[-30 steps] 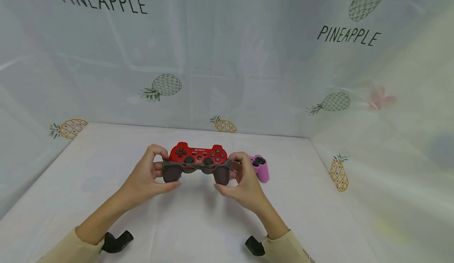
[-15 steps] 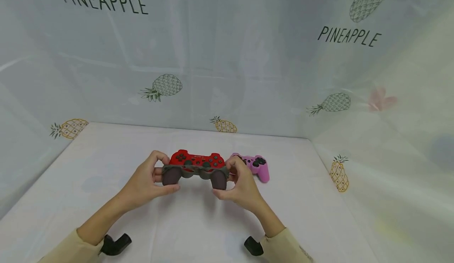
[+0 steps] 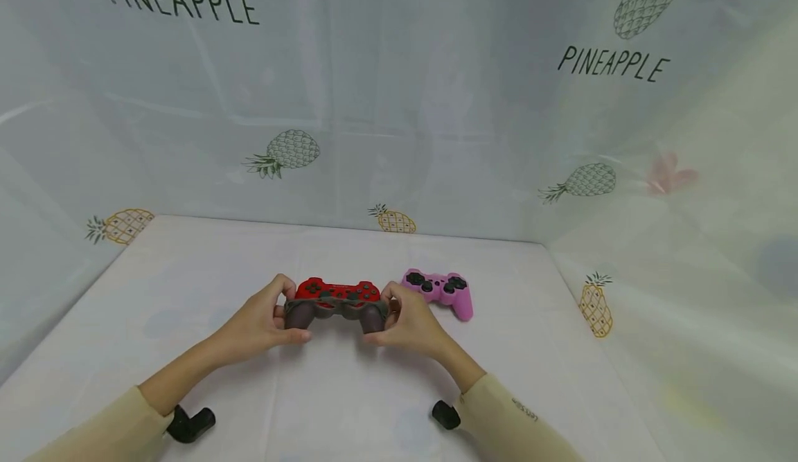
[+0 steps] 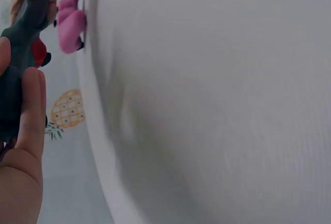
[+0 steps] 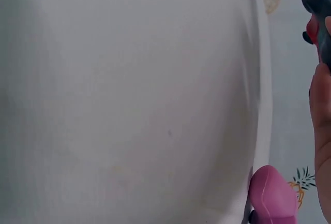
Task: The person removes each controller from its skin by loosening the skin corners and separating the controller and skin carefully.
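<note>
Red controller (image 3: 339, 291): we saw it between both hands, above the white table (image 3: 337, 406), its dark handles toward the person.
Left hand (image 3: 258, 323): we observed it grasping the left end.
Right hand (image 3: 413, 320): we noted it grasping the right end.
Pink controller (image 3: 441, 290): we found it lying on the table, just beyond the right hand.

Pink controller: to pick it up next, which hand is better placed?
The right hand, probably: it is close beside the pink controller; the left hand is farther. Both hold the red controller.
</note>
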A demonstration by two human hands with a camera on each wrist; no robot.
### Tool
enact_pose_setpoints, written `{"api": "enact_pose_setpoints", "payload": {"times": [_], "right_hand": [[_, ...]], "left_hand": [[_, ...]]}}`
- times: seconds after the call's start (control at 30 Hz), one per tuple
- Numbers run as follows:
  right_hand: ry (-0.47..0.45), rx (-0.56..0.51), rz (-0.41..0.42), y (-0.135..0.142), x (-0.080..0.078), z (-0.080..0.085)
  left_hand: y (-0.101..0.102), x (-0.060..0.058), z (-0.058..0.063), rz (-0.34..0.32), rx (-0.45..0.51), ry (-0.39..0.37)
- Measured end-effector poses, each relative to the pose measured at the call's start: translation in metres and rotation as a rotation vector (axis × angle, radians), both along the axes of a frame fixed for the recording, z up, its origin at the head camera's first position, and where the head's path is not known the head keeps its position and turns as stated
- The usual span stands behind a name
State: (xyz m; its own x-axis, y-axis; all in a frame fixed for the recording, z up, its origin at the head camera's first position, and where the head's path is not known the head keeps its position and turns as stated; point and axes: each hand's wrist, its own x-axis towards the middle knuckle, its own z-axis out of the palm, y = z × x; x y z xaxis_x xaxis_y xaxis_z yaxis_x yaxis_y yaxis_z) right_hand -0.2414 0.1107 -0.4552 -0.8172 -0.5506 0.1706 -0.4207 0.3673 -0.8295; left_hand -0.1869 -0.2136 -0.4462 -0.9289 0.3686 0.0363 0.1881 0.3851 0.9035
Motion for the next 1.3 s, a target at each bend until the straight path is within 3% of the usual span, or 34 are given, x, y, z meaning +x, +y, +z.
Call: {"api": "enact_pose_setpoints", "payload": {"times": [0.43, 0.57, 0.67, 0.8, 0.9, 1.13, 1.3], "right_hand": [[-0.021, 0.168, 0.029, -0.004, -0.008, -0.016], [-0.008, 0.199, 0.037, -0.005, -0.009, -0.017], [0.002, 0.22, 0.029, -0.007, -0.009, -0.018], [0.012, 0.24, 0.023, -0.01, -0.009, -0.018], [0.018, 0.256, 0.022, -0.011, -0.008, -0.018], [0.014, 0.273, 0.023, -0.011, -0.002, -0.015], [0.059, 0.276, 0.043, -0.009, 0.002, -0.014]], "left_hand": [[-0.005, -0.01, -0.011, 0.012, -0.156, -0.059], [-0.003, -0.01, -0.016, 0.062, -0.221, -0.042], [-0.003, -0.01, -0.02, 0.091, -0.238, -0.034], [-0.004, -0.01, -0.022, 0.083, -0.225, -0.039], [-0.007, -0.009, -0.02, 0.066, -0.237, -0.02], [-0.009, -0.006, -0.019, 0.032, -0.313, 0.134], [-0.007, -0.004, -0.019, 0.027, -0.365, 0.154]]}}
